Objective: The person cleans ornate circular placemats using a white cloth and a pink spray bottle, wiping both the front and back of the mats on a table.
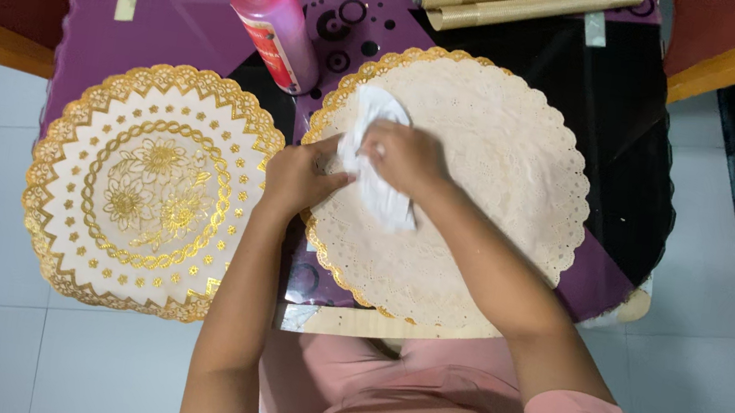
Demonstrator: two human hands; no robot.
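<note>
I see right hand clamped on white cloth, pressing it onto round cream gold-edged lace mat; left hand flat, steadying rim. Wiping looks underway; second gold-patterned round mat untouched.

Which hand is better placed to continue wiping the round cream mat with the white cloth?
Right, probably: the right hand already presses the white cloth on the cream mat. The left hand only rests at its edge.

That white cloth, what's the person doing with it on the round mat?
The right hand presses a white cloth onto a round cream placemat on the purple table. The left hand rests on the mat's edge. A pink bottle and a gold-patterned placemat sit to the left.
</note>
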